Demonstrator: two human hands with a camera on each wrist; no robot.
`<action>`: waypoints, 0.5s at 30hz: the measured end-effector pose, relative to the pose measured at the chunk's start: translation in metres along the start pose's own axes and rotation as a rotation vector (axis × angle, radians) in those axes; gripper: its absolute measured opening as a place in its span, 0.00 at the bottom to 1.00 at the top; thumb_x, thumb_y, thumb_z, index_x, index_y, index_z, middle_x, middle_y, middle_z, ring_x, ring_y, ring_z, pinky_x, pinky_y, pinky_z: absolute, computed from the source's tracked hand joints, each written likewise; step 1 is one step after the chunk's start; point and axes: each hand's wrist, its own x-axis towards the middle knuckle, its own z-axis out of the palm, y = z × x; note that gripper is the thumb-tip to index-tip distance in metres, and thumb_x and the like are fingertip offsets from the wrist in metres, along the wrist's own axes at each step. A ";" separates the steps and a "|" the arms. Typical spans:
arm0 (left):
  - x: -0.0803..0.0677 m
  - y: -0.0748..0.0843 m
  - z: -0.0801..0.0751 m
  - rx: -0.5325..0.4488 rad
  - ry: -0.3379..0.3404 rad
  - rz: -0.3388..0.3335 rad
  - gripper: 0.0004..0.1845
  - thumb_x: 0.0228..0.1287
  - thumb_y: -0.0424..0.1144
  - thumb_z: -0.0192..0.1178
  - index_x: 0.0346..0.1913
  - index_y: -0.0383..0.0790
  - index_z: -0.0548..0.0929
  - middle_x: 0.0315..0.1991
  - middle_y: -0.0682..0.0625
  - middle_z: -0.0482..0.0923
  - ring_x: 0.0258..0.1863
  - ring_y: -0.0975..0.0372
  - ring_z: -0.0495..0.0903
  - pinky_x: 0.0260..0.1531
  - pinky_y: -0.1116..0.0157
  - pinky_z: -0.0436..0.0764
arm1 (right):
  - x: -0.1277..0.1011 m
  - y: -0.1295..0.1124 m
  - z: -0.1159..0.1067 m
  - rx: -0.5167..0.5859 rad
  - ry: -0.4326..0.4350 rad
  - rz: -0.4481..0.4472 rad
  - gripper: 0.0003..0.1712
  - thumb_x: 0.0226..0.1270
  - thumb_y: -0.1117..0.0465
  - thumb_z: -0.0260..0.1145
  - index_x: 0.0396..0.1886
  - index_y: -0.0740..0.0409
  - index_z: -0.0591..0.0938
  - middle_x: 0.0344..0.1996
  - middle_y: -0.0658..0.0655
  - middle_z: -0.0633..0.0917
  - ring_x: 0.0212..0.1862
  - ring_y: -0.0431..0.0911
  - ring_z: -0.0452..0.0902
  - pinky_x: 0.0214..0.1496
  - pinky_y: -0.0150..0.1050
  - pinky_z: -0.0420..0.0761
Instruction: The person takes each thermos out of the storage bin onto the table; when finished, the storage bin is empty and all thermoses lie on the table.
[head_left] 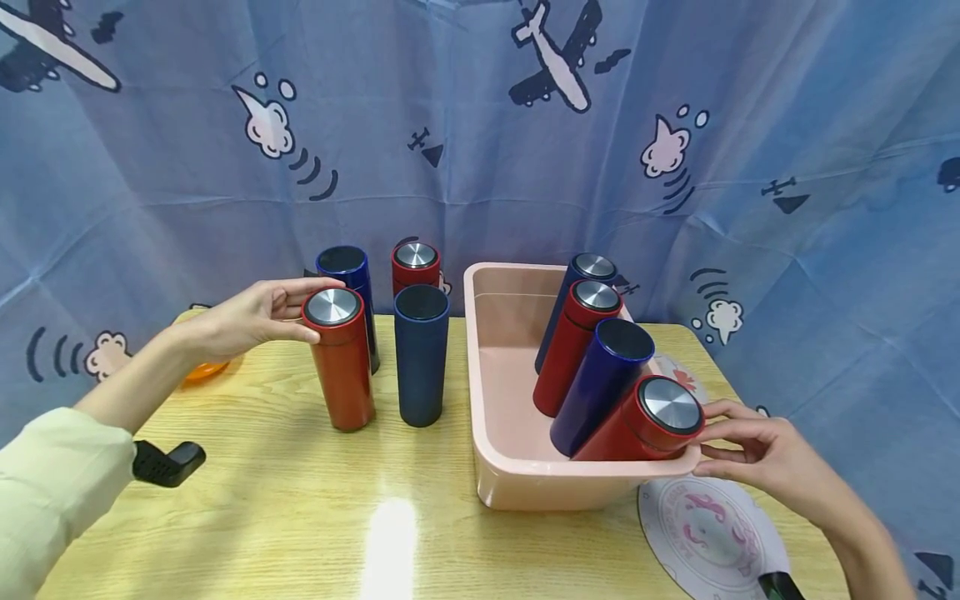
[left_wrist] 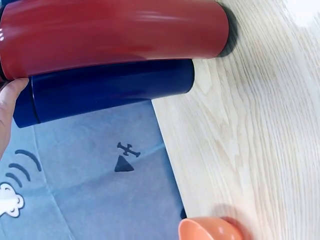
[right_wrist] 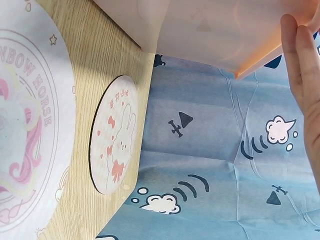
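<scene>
My left hand [head_left: 273, 312] grips a red thermos flask [head_left: 341, 367] near its silver-topped lid, thumb in front and fingers behind. In the left wrist view, that flask [left_wrist: 115, 37] lies across the top, with a dark blue flask [left_wrist: 110, 90] beside it. A bright blue flask [head_left: 347, 262], a second red flask [head_left: 414, 271] and a navy flask [head_left: 422, 358] stand close by. At the pink bin's [head_left: 585, 483] near right corner, my right hand [head_left: 757, 446] has its fingertips at the outer rim, by the lid of a leaning red flask [head_left: 663, 417].
Also leaning inside the bin are a blue flask [head_left: 600, 383], a red flask [head_left: 576, 350] and a navy flask [head_left: 588, 271]. Round printed mats [head_left: 712, 533] lie right of the bin. An orange bowl [left_wrist: 210, 230] sits far left. A patterned blue curtain [head_left: 450, 125] hangs behind the table.
</scene>
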 end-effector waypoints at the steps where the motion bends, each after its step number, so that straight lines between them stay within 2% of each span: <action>1: 0.000 -0.001 -0.001 -0.002 -0.003 0.005 0.35 0.61 0.24 0.61 0.71 0.31 0.60 0.60 0.56 0.74 0.58 0.68 0.75 0.53 0.70 0.77 | 0.000 0.000 0.000 0.001 0.000 -0.002 0.21 0.47 0.87 0.65 0.43 0.73 0.83 0.49 0.55 0.78 0.54 0.38 0.72 0.43 0.29 0.82; 6: 0.002 -0.006 -0.005 -0.007 -0.021 0.022 0.35 0.62 0.23 0.60 0.71 0.30 0.59 0.61 0.58 0.73 0.57 0.67 0.75 0.53 0.69 0.77 | 0.000 0.000 0.000 0.005 -0.005 -0.011 0.22 0.47 0.87 0.65 0.44 0.73 0.83 0.49 0.56 0.78 0.55 0.39 0.72 0.43 0.29 0.82; 15: 0.003 -0.015 -0.008 -0.025 -0.037 0.007 0.35 0.63 0.23 0.59 0.71 0.29 0.58 0.61 0.59 0.72 0.57 0.67 0.76 0.53 0.69 0.77 | 0.001 -0.002 0.001 -0.011 -0.008 -0.002 0.21 0.48 0.87 0.65 0.44 0.73 0.83 0.49 0.56 0.78 0.54 0.38 0.72 0.42 0.29 0.82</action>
